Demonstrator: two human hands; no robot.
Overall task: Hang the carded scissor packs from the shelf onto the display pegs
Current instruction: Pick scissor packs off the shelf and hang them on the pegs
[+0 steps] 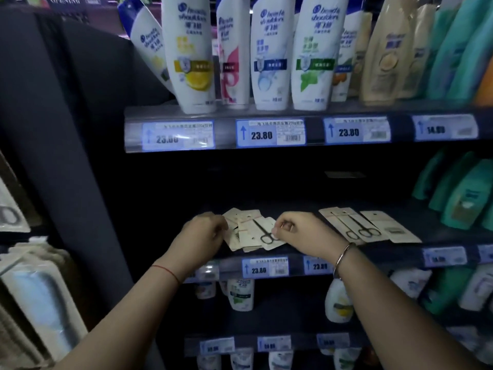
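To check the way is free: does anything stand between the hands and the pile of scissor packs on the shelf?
Nothing visible does. The left hand and right hand touch the pile of scissor packs. The pegs are not in view.

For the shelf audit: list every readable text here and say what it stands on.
"head & shoulders": white shampoo bottles, top shelf.
"23.80": price tag on the top shelf's edge; also the lower tag under the scissor packs.
"OPENING": dark sign, top left.
Print on the packs and the remaining tags: too blurred to read.
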